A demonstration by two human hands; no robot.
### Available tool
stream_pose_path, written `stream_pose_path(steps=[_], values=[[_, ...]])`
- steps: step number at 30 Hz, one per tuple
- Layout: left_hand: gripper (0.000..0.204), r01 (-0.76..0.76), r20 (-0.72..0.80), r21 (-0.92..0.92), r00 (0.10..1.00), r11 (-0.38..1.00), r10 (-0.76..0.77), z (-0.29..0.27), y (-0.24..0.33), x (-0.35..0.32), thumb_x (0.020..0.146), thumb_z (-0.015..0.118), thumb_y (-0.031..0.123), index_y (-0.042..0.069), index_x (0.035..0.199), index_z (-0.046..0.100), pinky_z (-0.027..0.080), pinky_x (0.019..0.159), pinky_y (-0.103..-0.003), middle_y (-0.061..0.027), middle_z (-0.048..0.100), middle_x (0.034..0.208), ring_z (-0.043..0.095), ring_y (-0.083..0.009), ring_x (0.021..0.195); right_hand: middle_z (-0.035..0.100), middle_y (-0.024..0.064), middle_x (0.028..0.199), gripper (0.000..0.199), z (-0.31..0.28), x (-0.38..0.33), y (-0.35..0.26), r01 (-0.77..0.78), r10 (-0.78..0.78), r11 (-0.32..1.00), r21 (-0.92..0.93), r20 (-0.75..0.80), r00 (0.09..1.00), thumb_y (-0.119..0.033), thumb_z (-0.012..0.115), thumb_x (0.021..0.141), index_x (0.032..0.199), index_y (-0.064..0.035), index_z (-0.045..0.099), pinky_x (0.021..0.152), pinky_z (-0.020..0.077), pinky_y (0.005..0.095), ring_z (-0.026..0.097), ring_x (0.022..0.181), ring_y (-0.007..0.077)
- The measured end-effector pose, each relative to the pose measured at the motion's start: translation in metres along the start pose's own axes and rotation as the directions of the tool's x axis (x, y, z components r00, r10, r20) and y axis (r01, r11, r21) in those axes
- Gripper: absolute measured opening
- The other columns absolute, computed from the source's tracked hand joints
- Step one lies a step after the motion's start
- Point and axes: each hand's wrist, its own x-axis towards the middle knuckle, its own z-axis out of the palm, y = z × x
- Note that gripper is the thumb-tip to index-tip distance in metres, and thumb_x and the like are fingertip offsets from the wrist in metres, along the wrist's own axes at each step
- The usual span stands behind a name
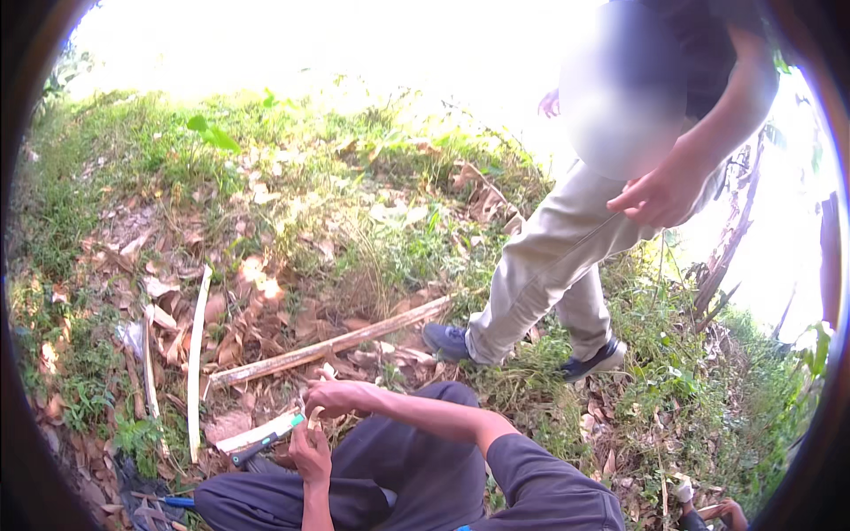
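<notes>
My right hand (333, 398) reaches in from the right with its fingers closed on a thin, pale strip of wood (315, 418). Just below it, my left hand (311, 455) points upward, its fingers closed on the strip's lower part. Beside the left hand lies a tool with a black and teal handle (266, 442); whether a finger touches it I cannot tell. Its blade does not show. Along the tool rests a peeled whitish piece of wood (251, 434). Both hands are over my bent legs (403, 447) in dark trousers.
Past my hands, a long split pole (332, 350) slants across dry leaves. A curved pale strip (197, 363) and a thinner stick (150, 372) lie at left. A person in light trousers (540, 265) stands close by. Part of another person's hand (730, 513) shows at lower right.
</notes>
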Motion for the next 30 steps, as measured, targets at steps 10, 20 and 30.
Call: stream_pose_path(steps=[10, 20, 30], values=[[0.026, -0.092, -0.114, -0.033, 0.990, 0.995, 0.088, 0.008, -0.036, 0.004, 0.088, 0.065, 0.020, -0.002, 0.101, 0.060, 0.052, 0.072, -0.047, -0.0215, 0.065, 0.087, 0.064, -0.0412, 0.081, 0.041, 0.0144, 0.147, 0.068, 0.023, -0.037, -0.051, -0.195, 0.212, 0.975, 0.109, -0.723, 0.658, -0.019, 0.076, 0.082, 0.143, -0.0182, 0.047, 0.113, 0.0358, 0.0490, 0.038, 0.137, 0.0387], [0.028, -0.215, -0.040, -0.064, 0.976, 0.975, 0.212, 0.009, -0.024, 0.005, 0.091, 0.062, 0.018, -0.004, 0.109, 0.062, 0.053, 0.077, -0.046, -0.0227, 0.066, 0.094, 0.066, -0.0407, 0.086, 0.066, 0.0142, 0.108, 0.036, 0.109, -0.050, -0.080, -0.125, 0.781, 0.508, 0.852, -0.395, 0.484, -0.022, 0.066, 0.094, 0.120, 0.0013, 0.057, 0.083, 0.0536, 0.0338, 0.066, 0.093, 0.0209], [0.025, -0.140, -0.069, -0.102, 0.989, 0.985, 0.133, 0.014, -0.011, -0.004, 0.090, 0.066, 0.016, -0.002, 0.108, 0.062, 0.054, 0.079, -0.044, -0.0211, 0.067, 0.097, 0.067, -0.0387, 0.091, 0.062, 0.0073, 0.122, 0.041, 0.103, -0.048, -0.078, 0.268, 0.670, 0.152, 0.951, -0.299, 0.680, -0.015, 0.056, 0.099, 0.138, -0.0026, 0.051, 0.092, 0.0493, 0.0331, 0.060, 0.108, 0.0168]])
